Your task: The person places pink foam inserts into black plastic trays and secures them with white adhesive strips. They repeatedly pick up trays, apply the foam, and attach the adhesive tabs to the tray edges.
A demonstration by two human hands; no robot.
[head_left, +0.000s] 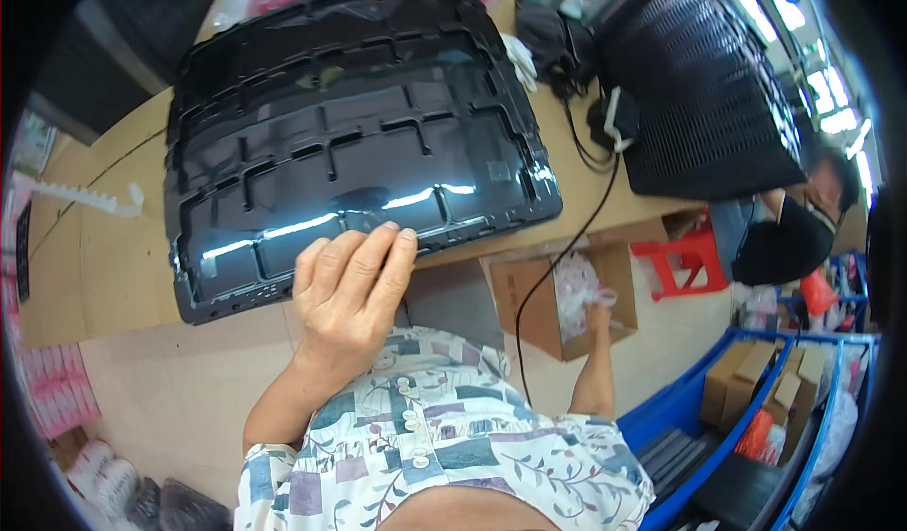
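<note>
A large glossy black plastic tray [312, 162], moulded with ridges and shallow compartments, lies on the table. My left hand [350, 285] rests on its near edge, fingers stretched over the rim, the thumb out of sight. Down to the right, my right arm reaches into an open cardboard box [529, 304] on the floor. There my right hand [598, 312] is at a crumpled heap of clear and whitish plastic [574, 285]; its fingers are too small and hidden to make out.
A black slatted crate [709, 87] stands on the right, with a black cable [567, 271] hanging past the table edge. Beyond are a red stool [685, 262] and another person [789, 238]. Blue racks [699, 474] hold cartons. A white notched strip [90, 197] lies left.
</note>
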